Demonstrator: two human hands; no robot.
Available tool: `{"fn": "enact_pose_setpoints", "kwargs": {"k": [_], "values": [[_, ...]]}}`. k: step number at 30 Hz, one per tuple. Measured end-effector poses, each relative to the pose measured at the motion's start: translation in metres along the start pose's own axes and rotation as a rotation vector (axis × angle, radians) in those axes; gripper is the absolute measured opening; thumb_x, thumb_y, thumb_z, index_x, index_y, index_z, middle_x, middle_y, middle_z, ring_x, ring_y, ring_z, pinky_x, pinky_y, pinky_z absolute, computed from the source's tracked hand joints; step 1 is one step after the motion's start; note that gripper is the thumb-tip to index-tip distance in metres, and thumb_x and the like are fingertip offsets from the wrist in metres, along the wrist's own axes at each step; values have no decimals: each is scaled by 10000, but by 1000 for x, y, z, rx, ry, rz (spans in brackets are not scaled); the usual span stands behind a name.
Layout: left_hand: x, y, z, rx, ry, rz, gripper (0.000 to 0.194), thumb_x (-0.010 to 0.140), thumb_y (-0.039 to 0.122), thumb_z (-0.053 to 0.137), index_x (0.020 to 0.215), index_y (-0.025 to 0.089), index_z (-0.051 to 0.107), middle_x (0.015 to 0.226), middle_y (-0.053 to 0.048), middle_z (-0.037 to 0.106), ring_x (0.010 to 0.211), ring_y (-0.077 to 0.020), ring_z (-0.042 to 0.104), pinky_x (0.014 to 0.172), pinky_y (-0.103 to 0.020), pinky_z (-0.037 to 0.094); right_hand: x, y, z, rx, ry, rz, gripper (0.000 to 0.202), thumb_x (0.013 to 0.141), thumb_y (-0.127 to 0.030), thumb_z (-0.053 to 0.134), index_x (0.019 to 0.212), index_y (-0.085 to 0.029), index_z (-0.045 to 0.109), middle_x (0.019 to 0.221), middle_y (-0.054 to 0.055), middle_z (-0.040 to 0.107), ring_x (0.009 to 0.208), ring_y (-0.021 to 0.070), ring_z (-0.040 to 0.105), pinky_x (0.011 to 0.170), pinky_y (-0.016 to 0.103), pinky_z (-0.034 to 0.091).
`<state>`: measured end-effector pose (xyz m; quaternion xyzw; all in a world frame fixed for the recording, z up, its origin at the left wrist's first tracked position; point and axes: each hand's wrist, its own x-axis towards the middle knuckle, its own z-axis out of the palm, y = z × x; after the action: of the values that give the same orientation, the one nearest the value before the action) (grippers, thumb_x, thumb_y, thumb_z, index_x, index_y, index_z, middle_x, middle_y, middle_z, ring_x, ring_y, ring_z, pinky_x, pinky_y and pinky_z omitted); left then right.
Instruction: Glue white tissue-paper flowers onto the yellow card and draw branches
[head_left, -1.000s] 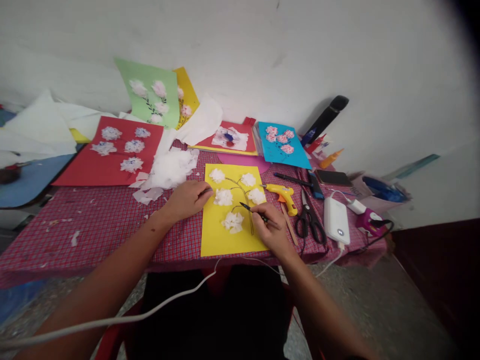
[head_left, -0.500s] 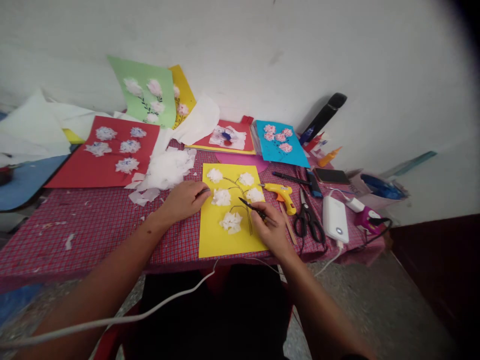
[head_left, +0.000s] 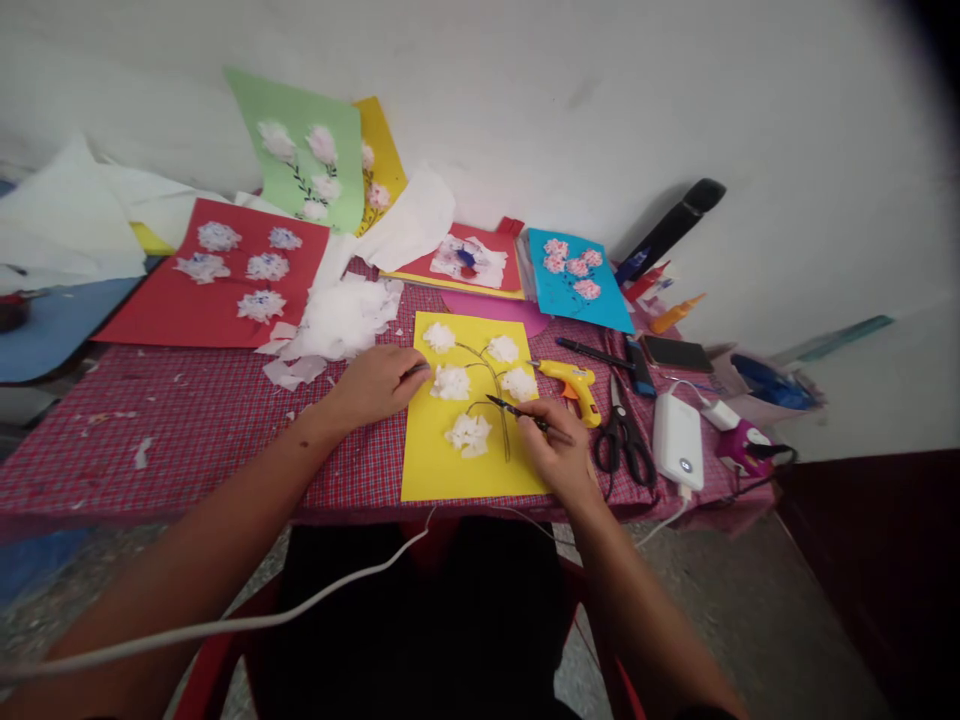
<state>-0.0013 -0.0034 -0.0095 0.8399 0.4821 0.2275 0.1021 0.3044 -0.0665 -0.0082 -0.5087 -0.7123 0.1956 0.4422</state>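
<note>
My right hand [head_left: 555,445] is closed around a black pen [head_left: 517,408]. The pen slants, its tip over the brown drawn stems [head_left: 495,385] on a yellow sheet [head_left: 442,478]; whether the tip touches the paper I cannot tell. Several crumpled white tissue flowers sit on this sheet, one of them, a tissue flower [head_left: 469,436], just below and left of the tip. At the sheet's left edge, my left hand [head_left: 381,386] is closed with a small dark object [head_left: 415,370] between its fingers, mostly hidden.
To the right lie a yellow glue gun [head_left: 576,385], black scissors [head_left: 619,440], a white power bank [head_left: 677,440] and a phone [head_left: 677,353]. Torn white tissue [head_left: 345,315] is heaped beyond my left hand. Finished-looking flower sheets, red [head_left: 161,310], green [head_left: 300,115] and blue [head_left: 566,300], stand behind.
The view has shifted slightly. The pen tip has moved a little toward me on the yellow sheet, and more of the pen's rear end shows past my right hand. My left hand stays at the sheet's edge.
</note>
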Motion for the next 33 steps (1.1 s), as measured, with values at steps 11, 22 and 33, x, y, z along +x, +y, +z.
{"fn": "enact_pose_setpoints", "kwargs": {"k": [11, 22, 33], "values": [[1, 3, -2, 15, -2, 11, 338, 1044, 415, 432, 995, 178, 668, 977, -110, 742, 929, -257, 670, 853, -406, 490, 0, 3, 2, 21, -50, -36, 120, 902, -241, 612, 952, -256, 720, 912, 42, 764, 862, 233, 712, 800, 388, 559], [0, 2, -1, 8, 10, 13, 318, 1038, 403, 454, 986, 178, 673, 961, -105, 739, 912, -251, 665, 833, -396, 483, -1, 7, 3, 40, -30, -83, 131, 909, -212, 613, 971, -255, 721, 901, 32, 759, 836, 218, 720, 766, 368, 576], [0, 2, -1, 7, 15, 13, 311, 1040, 392, 447, 981, 179, 666, 968, -108, 741, 918, -251, 666, 837, -402, 485, -2, 5, 2, 68, 4, -55, 156, 938, -227, 622, 1058, -247, 720, 984, 44, 775, 900, 221, 728, 823, 372, 581]]}}
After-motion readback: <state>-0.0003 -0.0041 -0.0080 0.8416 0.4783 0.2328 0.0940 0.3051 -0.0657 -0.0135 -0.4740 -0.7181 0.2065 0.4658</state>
